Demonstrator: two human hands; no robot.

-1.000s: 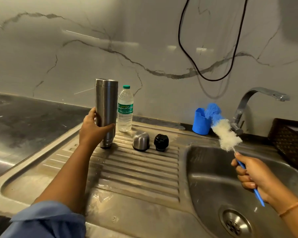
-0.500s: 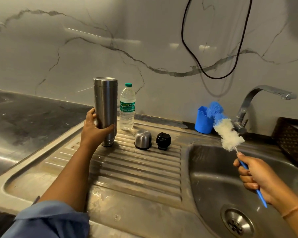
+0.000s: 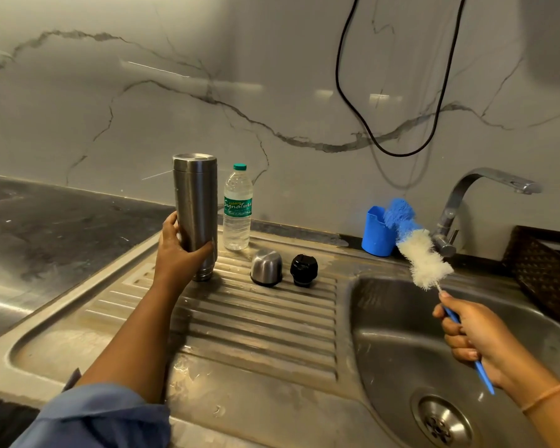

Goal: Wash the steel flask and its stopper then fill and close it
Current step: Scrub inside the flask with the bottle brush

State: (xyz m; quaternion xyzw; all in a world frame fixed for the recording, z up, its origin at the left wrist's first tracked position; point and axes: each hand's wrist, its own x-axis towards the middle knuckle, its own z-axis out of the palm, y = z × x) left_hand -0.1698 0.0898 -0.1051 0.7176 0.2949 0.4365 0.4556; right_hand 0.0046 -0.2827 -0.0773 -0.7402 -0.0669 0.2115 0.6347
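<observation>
Grey veined wall behind, ribbed steel worktop (image 3: 256, 321) in front, basin (image 3: 401, 350) to the right. Found almost no change over the last second. Kept the flask (image 3: 196, 202) standing on the ribs, seemingly mouth down with its flat base uppermost, and kept the brush (image 3: 422, 257) raised above the basin's back edge. Noticed only a slight drift of the view. Read that as a pause between steps, not progress: no lift, no tilt, no water from the tap (image 3: 485, 182).

Held the flask low on its body with the left hand (image 3: 178, 253), thumb on the near left side, fingers (image 3: 203, 248) curled round the right side and clamped on the steel. Gripped the brush's blue handle in the right hand (image 3: 469, 334), fingers (image 3: 450, 331) closed round it, bristles pointing up and away, well apart from the flask.

Left the stopper (image 3: 304, 270) and cup (image 3: 266, 266) side by side on the ribs, just right of the flask, untouched by either hand. Left the bottle (image 3: 237, 211) capped, just behind the flask.

Judged filling and closing not yet begun. Could not tell whether the flask's inside was already scrubbed.
</observation>
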